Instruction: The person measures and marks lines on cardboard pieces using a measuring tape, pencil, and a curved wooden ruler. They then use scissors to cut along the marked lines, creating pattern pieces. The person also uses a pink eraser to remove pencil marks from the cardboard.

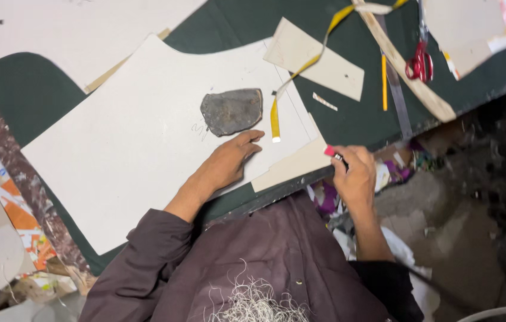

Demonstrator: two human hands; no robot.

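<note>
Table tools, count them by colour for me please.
Yellow: 2, tape measure and pencil
Red: 1, scissors
Grey: 1, stone
Pink: 1, marker in right hand
Total: 5

The right hand [355, 179] hides most of a pink-tipped tool [332, 152].

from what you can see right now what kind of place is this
Probably a tailoring or pattern-cutting workshop: big card pattern pieces lie on dark green cloth, with a yellow measuring tape and red-handled scissors nearby.
</note>
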